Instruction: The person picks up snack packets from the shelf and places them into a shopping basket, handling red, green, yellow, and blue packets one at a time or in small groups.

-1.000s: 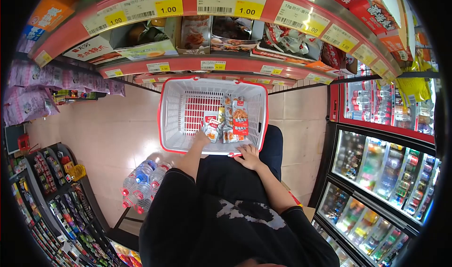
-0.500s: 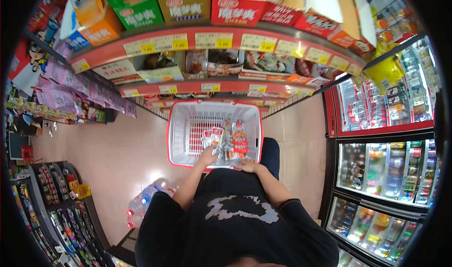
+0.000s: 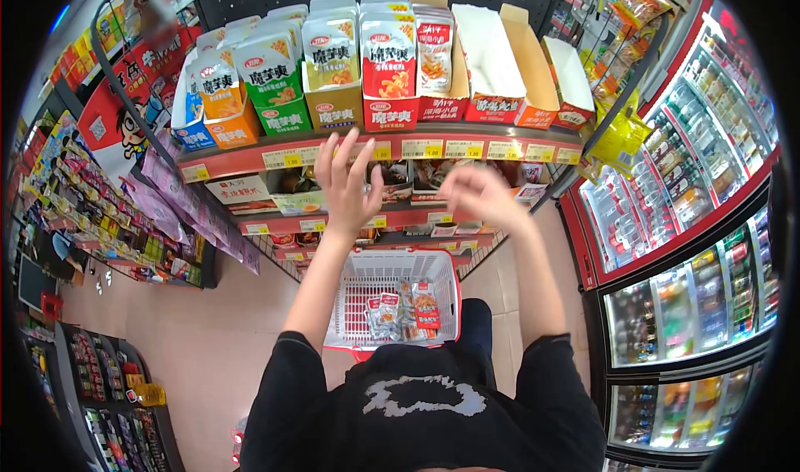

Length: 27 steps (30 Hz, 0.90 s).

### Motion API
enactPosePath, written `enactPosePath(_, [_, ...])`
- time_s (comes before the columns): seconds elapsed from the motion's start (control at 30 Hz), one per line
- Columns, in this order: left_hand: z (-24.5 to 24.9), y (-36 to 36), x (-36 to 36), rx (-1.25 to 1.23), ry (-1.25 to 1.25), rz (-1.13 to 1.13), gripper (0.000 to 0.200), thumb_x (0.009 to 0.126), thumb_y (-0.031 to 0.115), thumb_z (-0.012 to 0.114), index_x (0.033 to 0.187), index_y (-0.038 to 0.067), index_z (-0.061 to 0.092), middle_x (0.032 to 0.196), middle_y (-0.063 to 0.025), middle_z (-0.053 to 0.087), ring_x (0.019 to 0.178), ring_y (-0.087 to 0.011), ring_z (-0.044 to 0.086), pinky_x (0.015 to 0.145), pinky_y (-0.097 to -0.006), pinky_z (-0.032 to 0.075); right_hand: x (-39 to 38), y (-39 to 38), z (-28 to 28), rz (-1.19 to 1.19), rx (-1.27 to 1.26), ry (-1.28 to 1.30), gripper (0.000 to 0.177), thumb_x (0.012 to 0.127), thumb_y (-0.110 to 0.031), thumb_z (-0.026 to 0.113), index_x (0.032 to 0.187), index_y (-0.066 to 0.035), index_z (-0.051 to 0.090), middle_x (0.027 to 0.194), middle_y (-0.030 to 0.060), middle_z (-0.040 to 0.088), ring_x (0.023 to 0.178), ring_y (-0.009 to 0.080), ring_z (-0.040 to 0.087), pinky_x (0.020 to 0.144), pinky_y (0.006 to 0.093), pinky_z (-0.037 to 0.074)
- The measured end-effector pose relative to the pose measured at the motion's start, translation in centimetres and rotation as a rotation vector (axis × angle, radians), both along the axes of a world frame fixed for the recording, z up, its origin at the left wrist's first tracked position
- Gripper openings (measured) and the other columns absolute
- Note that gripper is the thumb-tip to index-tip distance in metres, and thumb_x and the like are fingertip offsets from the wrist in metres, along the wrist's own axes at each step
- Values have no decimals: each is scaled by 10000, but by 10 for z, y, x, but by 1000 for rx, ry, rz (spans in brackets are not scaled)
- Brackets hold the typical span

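Raised in front of the shelf, my left hand [image 3: 347, 187] has its fingers spread and nothing in it. Its fingertips are nearest the price labels below the gold and red snack boxes. My right hand [image 3: 482, 195], blurred by motion, is up at the lower shelf with its fingers loosely bent and apart; no object shows in it. On the top shelf are an orange snack box [image 3: 229, 129], a green box [image 3: 283, 115], a gold box [image 3: 339, 109] and a red box [image 3: 392, 111], all filled with pouches. Below my arms, a white shopping basket [image 3: 350, 301] holds several small snack packets [image 3: 385, 314].
White display cartons [image 3: 492, 68] stand at the shelf's right, with a yellow snack bag [image 3: 621, 134] hanging beyond. Glass-door drink coolers [image 3: 683, 305] line the right side. Pink bags [image 3: 187, 197] hang at the left. Further racks [image 3: 83, 305] stand at the lower left.
Both hands have left the basket and risen to the shelf. The packets lie in the basket. The view has tilted up, showing more of the top shelf.
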<state>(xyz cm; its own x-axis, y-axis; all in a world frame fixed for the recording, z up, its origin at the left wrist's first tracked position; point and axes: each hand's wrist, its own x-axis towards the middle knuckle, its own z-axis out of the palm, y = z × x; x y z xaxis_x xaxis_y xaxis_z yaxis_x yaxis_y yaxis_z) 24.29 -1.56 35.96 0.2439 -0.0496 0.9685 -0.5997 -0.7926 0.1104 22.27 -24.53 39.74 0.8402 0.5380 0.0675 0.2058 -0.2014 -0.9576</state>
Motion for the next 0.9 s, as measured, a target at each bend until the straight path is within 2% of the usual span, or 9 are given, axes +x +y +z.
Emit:
enactPosePath(0.07, [21,-8,19,56,-18,-57,471,736,124,591,1190,127,467,1292,-75,398,1240,-291,274,1025,-446,202,27,7,55,-215,-60,-532,121,845,-121,529,873,-9,565,726,17,583,696,93,558,621,221,456])
enactPosePath(0.13, [32,-24,28,142,-39,-38,497,748,183,585,1223,147,447,1317,-52,381,1260,-270,248,1043,-441,156,54,18,95,-496,-191,-767,157,812,-78,534,940,10,547,851,94,596,818,165,584,726,268,459])
enactPosePath(0.23, [34,-43,44,336,92,42,533,786,317,546,1284,193,401,1372,-23,320,1288,-252,202,1068,-430,97,128,19,105,-581,-182,-1242,309,741,-53,559,1037,24,510,1005,177,547,972,292,528,852,355,418])
enactPosePath(0.27, [33,-46,45,380,49,145,542,798,378,525,1295,209,390,1383,-12,302,1293,-234,196,1073,-427,88,142,18,106,-553,-238,-1152,481,698,-29,563,1157,32,433,1171,215,468,1127,350,424,967,396,331])
enactPosePath(0.37, [32,-44,45,392,90,157,538,810,409,502,1300,220,383,1387,0,292,1289,-203,207,1075,-425,91,178,18,99,-603,-502,-1166,619,652,-5,572,1235,24,367,1270,224,399,1197,366,361,1015,380,295])
enactPosePath(0.47, [33,-45,45,378,83,147,534,811,403,500,1299,219,383,1370,-7,311,1283,-198,221,1074,-435,99,194,18,86,-559,-512,-1166,610,646,25,596,1217,-2,383,1258,204,394,1189,350,362,994,384,312])
enactPosePath(0.7, [33,-47,44,364,88,153,548,790,383,522,1292,204,391,1366,-13,319,1276,-206,235,1073,-447,110,150,24,102,-647,-476,-1158,480,624,0,637,1072,-3,465,1092,188,468,1050,317,459,877,384,391])
enactPosePath(0.8, [34,-48,42,356,91,154,554,783,375,525,1290,195,393,1365,-15,322,1275,-207,240,1075,-444,115,149,16,97,-491,-227,-902,407,664,-6,664,1014,-27,459,1049,162,526,959,271,542,809,360,440])
enactPosePath(0.9, [35,-48,41,346,87,150,548,793,369,507,1293,178,386,1366,-12,319,1276,-201,239,1079,-434,118,142,13,96,-466,-154,-943,331,670,2,669,940,-11,479,891,151,596,835,253,599,738,344,469])
